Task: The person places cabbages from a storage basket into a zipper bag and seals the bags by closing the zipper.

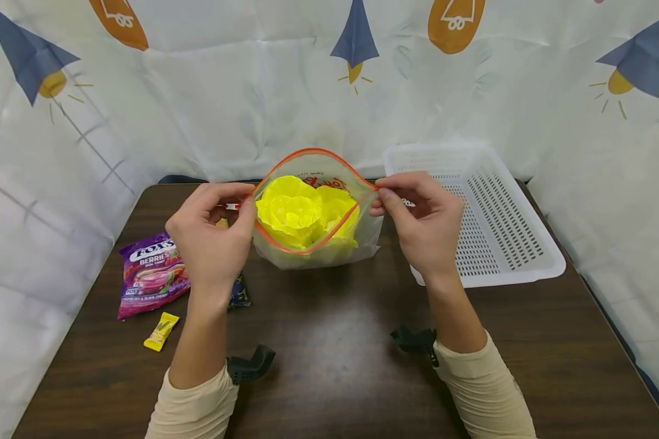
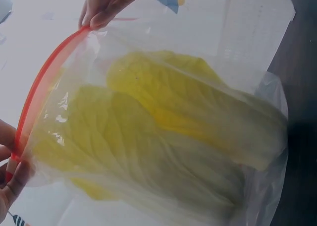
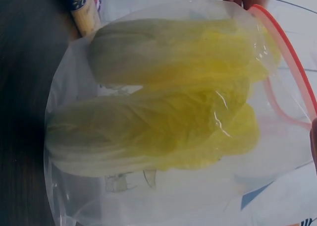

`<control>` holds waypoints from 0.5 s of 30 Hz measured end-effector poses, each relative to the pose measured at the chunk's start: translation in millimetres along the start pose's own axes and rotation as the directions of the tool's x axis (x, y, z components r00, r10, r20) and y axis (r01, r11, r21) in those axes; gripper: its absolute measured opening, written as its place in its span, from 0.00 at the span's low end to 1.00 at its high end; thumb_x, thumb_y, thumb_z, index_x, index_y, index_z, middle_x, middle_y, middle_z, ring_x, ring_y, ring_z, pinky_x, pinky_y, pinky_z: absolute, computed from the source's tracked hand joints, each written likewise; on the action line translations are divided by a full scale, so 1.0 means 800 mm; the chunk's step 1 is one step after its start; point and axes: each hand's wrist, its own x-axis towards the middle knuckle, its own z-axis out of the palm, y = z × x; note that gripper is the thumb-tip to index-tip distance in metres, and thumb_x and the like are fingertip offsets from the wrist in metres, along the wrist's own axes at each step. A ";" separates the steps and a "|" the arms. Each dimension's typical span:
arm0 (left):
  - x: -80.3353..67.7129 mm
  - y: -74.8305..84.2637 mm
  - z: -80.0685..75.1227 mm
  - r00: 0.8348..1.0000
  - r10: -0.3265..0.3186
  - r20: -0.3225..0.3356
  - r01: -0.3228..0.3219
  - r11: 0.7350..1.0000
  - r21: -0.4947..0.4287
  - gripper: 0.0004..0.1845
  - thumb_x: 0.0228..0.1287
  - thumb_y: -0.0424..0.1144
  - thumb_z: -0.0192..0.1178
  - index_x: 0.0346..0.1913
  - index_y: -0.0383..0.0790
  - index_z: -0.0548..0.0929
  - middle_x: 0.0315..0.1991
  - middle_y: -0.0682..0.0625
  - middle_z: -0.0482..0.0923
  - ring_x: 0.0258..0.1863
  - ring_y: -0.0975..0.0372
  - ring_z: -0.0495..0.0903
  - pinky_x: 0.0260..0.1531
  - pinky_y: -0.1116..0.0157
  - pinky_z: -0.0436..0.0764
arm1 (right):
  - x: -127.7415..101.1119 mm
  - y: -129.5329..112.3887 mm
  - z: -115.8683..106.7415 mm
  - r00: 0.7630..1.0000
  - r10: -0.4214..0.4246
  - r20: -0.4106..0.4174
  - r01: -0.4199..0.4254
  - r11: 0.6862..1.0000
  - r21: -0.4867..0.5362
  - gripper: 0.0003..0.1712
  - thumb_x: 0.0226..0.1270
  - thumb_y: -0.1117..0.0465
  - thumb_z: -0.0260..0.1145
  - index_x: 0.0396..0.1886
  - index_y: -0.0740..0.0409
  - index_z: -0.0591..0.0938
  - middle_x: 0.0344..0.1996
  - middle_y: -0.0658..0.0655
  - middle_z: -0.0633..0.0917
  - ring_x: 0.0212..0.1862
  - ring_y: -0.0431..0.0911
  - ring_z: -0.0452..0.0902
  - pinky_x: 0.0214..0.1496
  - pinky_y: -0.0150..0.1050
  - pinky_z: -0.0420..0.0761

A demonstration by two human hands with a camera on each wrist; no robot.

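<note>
Zip bag (image 1: pixel 318 244) of clear plastic stands on the dark worktop (image 1: pixel 335 366), mouth up and held open, its orange seal strip forming a loop. We note two yellow leafy cabbage heads (image 1: pixel 302 213) inside it, side by side; both wrist views show them through the plastic. We find the left hand (image 1: pixel 211 235) with its grip pinched on the left end of the seal strip, and the right hand (image 1: pixel 423 222) with its grip pinched on the right end. Just right of the bag sits a white perforated basket (image 1: pixel 505 244). Left of the bag lie a purple candy packet (image 1: pixel 151 274) and a small yellow wrapped sweet (image 1: pixel 161 331). A dark packet (image 1: pixel 239 294) lies partly hidden beneath the left wrist.
</note>
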 end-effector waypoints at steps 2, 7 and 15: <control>0.000 0.002 0.002 1.000 0.027 -0.002 -0.027 1.000 0.015 0.06 0.62 0.35 0.72 0.39 0.37 0.94 0.35 0.46 0.90 0.34 0.67 0.84 0.36 0.74 0.82 | 0.000 -0.001 0.001 1.000 -0.006 0.005 0.006 1.000 -0.002 0.08 0.61 0.82 0.69 0.40 0.77 0.86 0.35 0.63 0.88 0.30 0.49 0.88 0.35 0.46 0.90; 0.003 0.001 0.002 0.999 0.026 -0.028 -0.024 0.998 0.051 0.06 0.62 0.36 0.71 0.38 0.39 0.94 0.34 0.48 0.90 0.32 0.70 0.84 0.31 0.76 0.80 | 0.002 0.002 -0.002 1.000 -0.016 -0.025 0.016 1.000 -0.001 0.07 0.61 0.83 0.69 0.39 0.77 0.86 0.34 0.69 0.86 0.30 0.50 0.87 0.36 0.45 0.90; 0.016 -0.004 -0.007 0.995 -0.058 -0.084 0.060 0.998 0.026 0.06 0.60 0.34 0.73 0.38 0.36 0.94 0.35 0.42 0.89 0.32 0.69 0.87 0.34 0.76 0.84 | 0.011 0.003 -0.019 0.996 0.008 -0.084 -0.008 1.000 0.002 0.05 0.63 0.81 0.68 0.39 0.80 0.85 0.34 0.63 0.89 0.30 0.49 0.88 0.37 0.42 0.90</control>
